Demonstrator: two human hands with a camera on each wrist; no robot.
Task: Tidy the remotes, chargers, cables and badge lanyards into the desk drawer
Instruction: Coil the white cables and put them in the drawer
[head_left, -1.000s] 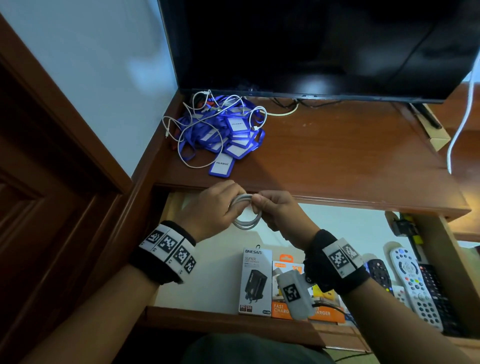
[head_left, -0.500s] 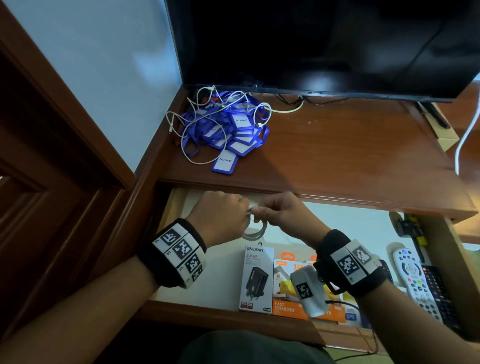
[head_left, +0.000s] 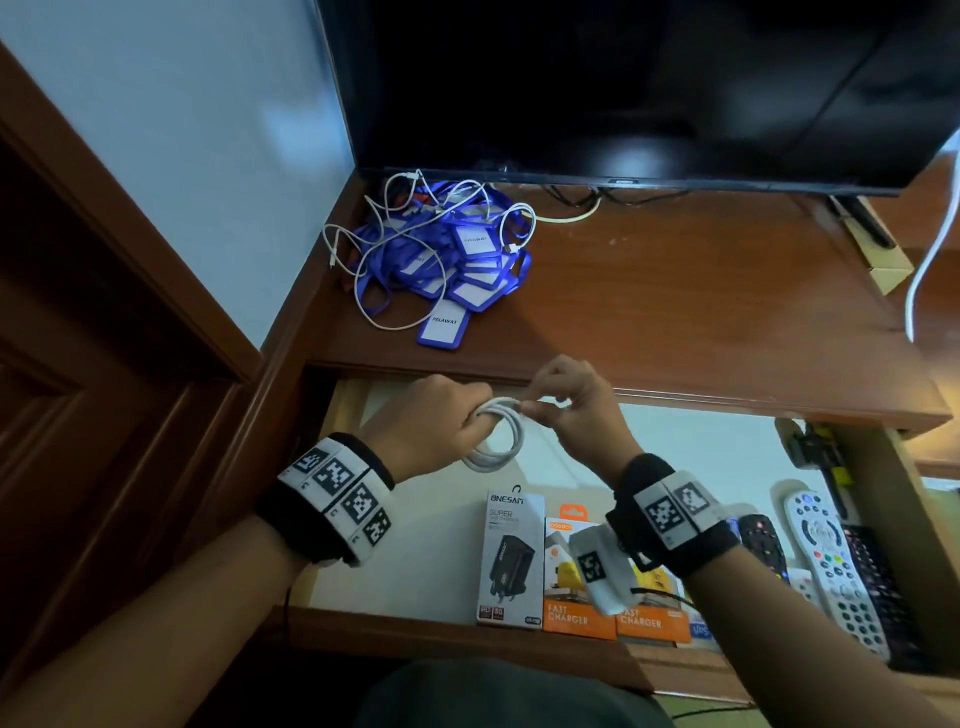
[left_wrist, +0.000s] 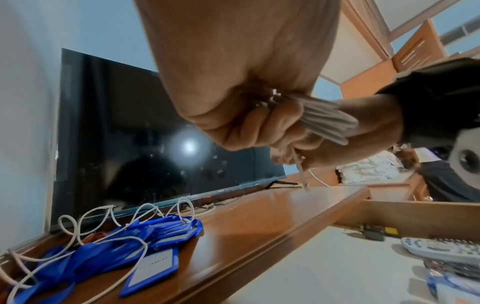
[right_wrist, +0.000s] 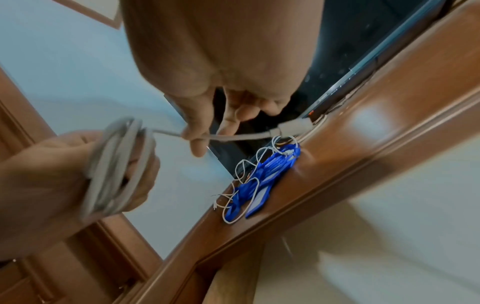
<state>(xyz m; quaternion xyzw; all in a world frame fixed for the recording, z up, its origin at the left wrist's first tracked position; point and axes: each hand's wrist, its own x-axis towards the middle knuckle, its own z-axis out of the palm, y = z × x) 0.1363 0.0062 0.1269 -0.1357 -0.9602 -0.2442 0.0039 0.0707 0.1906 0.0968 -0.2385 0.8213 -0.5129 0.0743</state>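
Over the open drawer (head_left: 415, 631), my left hand (head_left: 441, 415) grips a coiled white cable (head_left: 496, 447), its loops wound round the fingers (right_wrist: 114, 164). Just to its right, my right hand (head_left: 558, 400) pinches the cable's free end (right_wrist: 233, 136) near the plug (right_wrist: 294, 126). On the desk's back left lies a heap of blue badge lanyards (head_left: 447, 260) tangled with thin white cables (head_left: 363, 280). Charger boxes (head_left: 511, 561) and remotes (head_left: 826, 566) lie inside the drawer.
A black TV (head_left: 623, 88) stands at the back of the wooden desk (head_left: 701, 312). A white cord (head_left: 930, 249) hangs at the right edge. A wooden door (head_left: 78, 364) is on the left. The drawer's left half shows its pale floor (head_left: 415, 545).
Both hands stayed above the drawer, working the coil. The right hand has drawn the free cable end out to the right of the loops; the coil hangs lower from the left hand.
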